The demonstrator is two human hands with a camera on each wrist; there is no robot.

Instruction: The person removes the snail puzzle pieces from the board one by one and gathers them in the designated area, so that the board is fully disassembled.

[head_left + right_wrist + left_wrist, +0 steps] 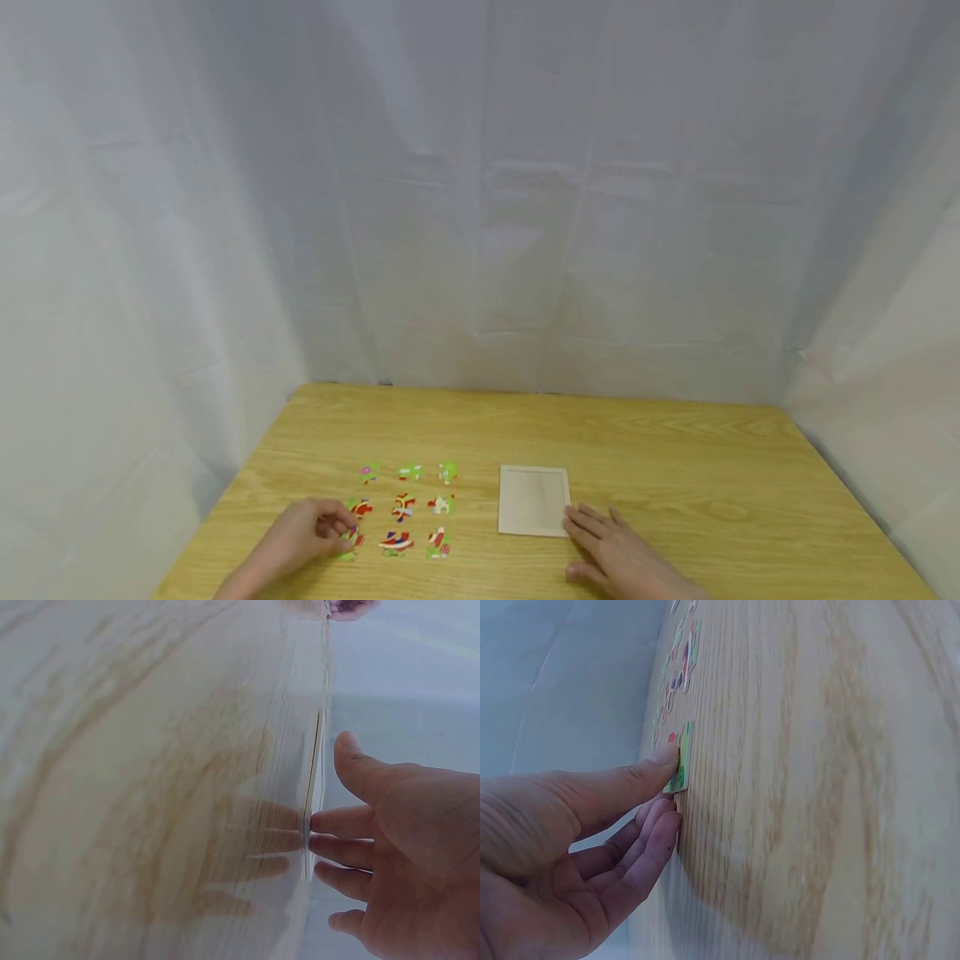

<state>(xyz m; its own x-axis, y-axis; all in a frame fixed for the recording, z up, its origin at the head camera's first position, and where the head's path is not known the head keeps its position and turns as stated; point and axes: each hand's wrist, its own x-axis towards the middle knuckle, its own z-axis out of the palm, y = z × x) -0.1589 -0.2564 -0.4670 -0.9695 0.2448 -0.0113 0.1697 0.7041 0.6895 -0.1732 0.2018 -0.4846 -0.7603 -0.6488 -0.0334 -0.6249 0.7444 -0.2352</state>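
Pinching near-left puzzle piece at its left edge, left hand; right hand flat, fingers open, touching puzzle tray near-right corner on counter

I count 9 puzzle pieces on the bench, laid out 3 x 3: 3 in the far row, 3 in the middle, 3 in the near row, incl. the near-left piece under my left hand. 1 wooden puzzle tray to the right of them, by my right hand. 2 hands in view.
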